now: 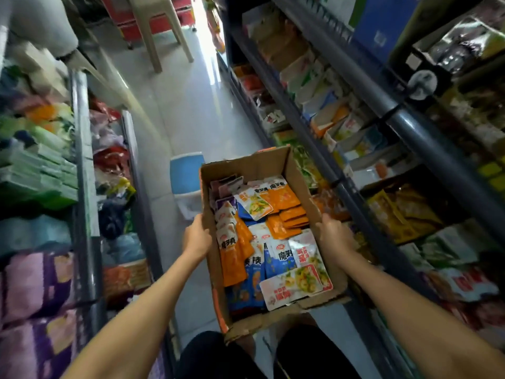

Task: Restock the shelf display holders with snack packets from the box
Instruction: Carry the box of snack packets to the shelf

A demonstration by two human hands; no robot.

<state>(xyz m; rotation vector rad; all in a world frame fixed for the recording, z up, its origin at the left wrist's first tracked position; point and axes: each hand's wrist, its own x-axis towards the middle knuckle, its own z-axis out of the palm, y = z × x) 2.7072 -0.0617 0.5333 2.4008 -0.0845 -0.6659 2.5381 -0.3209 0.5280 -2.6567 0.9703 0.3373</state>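
Observation:
An open cardboard box (273,162) is held up in the aisle in front of me. It is full of snack packets (269,236) in orange, blue and white. My left hand (196,236) grips the box's left wall and my right hand (334,233) grips its right wall. On the right, shelf display holders (393,214) hold rows of packets on dark metal shelves (410,124).
A blue stool (185,173) stands on the pale tiled floor just beyond the box. Left shelves (84,160) carry tissue packs and bagged goods. Beige plastic stool legs (161,34) and red crates stand at the far end of the narrow aisle.

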